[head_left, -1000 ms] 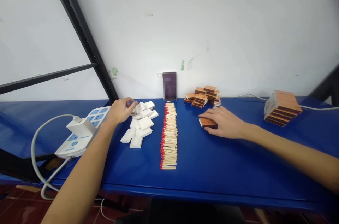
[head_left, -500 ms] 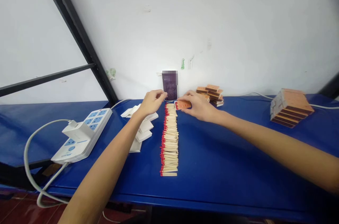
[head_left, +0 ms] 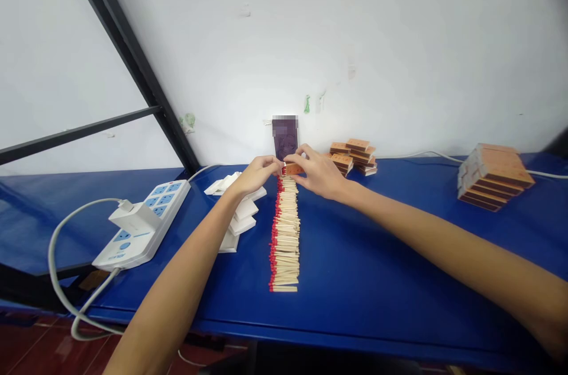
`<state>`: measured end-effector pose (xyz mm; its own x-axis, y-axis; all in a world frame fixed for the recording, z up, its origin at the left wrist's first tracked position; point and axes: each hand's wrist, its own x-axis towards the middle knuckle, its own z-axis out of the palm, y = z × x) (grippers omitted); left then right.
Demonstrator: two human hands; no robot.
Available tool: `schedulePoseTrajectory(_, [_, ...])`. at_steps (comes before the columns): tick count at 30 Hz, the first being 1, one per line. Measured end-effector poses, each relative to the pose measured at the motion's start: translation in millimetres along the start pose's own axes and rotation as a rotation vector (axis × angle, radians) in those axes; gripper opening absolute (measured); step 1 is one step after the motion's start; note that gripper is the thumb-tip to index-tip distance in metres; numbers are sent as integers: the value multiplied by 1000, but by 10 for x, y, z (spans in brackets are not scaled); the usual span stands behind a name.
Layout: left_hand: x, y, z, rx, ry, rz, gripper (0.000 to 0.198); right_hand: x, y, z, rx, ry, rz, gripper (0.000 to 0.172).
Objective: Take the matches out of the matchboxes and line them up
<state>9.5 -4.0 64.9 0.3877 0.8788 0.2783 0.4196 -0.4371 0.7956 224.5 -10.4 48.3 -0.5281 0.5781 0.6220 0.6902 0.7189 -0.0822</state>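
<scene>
Your right hand (head_left: 290,169) pinches a matchbox (head_left: 294,169) between your hands, long axis crosswise, red match heads (head_left: 284,170) in the end facing your curled left hand (head_left: 260,174), its grip indiscernible. White trays (head_left: 243,226) lie beside it; matches (head_left: 285,233) run toward you from beneath both hands; blue table (head_left: 377,280), wall (head_left: 381,44) beyond.

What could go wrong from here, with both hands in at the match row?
The right hand holds an orange matchbox at the far end of the match row; a slip might scatter matches.
The left hand is close to loosely heaped white matchbox trays; a bump might shift them.
The uneven matchbox pile near the right hand might topple if nudged.
</scene>
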Motion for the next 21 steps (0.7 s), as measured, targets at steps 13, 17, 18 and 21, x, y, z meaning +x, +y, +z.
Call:
schedulePoseTrajectory(13, [-124,-66,-33,349,28,118,27,42,219,-15,383,-265,56,33])
schedulePoseTrajectory(17, [-135,-82,-47,375,7,117,31,34,259,80,391,-225,5,31])
schedulePoseTrajectory(18, [-136,-81,-50,375,-3,119,32,33,267,92,392,-219,-2,31])
schedulePoseTrajectory(21, [-134,-79,-52,401,-34,141,31,27,291,111,369,-226,-12,31])
